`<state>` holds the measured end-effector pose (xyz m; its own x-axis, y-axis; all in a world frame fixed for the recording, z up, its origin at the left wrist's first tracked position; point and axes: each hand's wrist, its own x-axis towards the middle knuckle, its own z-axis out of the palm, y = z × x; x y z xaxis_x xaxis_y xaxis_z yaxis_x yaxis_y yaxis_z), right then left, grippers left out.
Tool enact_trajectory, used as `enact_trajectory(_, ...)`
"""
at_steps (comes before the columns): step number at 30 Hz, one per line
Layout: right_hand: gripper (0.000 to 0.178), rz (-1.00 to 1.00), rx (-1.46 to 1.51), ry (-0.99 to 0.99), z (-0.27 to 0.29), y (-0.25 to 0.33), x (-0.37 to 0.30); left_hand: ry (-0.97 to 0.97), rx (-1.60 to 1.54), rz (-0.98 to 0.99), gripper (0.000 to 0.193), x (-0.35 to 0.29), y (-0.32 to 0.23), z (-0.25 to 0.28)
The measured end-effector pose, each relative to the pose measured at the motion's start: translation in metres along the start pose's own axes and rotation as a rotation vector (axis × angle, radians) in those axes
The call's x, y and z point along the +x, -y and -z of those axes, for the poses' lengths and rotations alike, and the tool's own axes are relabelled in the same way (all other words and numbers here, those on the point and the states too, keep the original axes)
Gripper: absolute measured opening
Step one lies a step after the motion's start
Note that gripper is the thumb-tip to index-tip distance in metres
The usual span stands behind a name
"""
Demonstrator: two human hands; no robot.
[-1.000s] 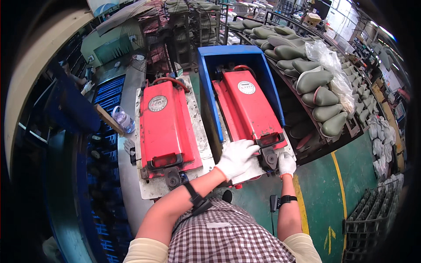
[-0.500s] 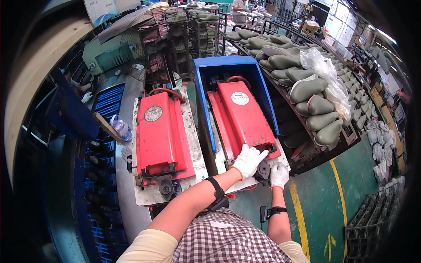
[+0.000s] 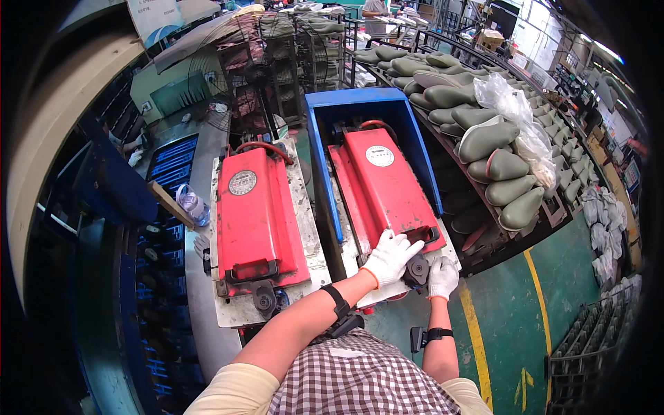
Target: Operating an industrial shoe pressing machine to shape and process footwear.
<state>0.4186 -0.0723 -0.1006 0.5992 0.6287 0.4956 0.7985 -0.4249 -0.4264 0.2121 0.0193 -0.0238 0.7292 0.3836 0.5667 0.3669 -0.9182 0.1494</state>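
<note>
Two red machine covers lie side by side on pale base plates, each with a round dial plate and a dark front handle. My left hand, in a white knitted glove, rests at the front end of the right red cover. Its fingers are stretched and apart by the handle. My right hand, also gloved, is at the front right corner of the base plate. Its fingers are curled, and what they hold, if anything, is hidden. A black knob sits between both hands. The left red cover is untouched.
A blue metal hood surrounds the right machine's back and sides. On the right, a rack holds many olive-green shoe-shaped forms and clear plastic wrap. A water bottle stands left. Another person's gloved hand shows farther left.
Both hands stay at the front of the right machine. My left hand's fingers have shifted slightly. The whole view has moved a little.
</note>
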Motion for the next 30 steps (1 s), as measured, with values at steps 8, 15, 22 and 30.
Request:
enact_trajectory(8, 0.031, 0.019, 0.0, -0.033, -0.0022, -0.0018, -0.0004, -0.003, -0.026, 0.003, 0.058, 0.0006, 0.0015, 0.001)
enact_trajectory(15, 0.03, 0.017, -0.016, -0.045, -0.0022, -0.0012, -0.001, -0.01, -0.038, 0.002, 0.055, 0.0013, 0.003, 0.0018)
enact_trajectory(22, 0.03, 0.019, -0.024, -0.019, -0.0019, -0.0035, 0.0002, -0.028, -0.033, -0.012, 0.055, 0.0027, 0.0046, 0.0011)
enact_trajectory(30, 0.029, 0.025, -0.026, -0.044, -0.0009, -0.003, 0.0011, -0.012, -0.023, -0.016, 0.055, 0.0048, 0.0054, 0.0008)
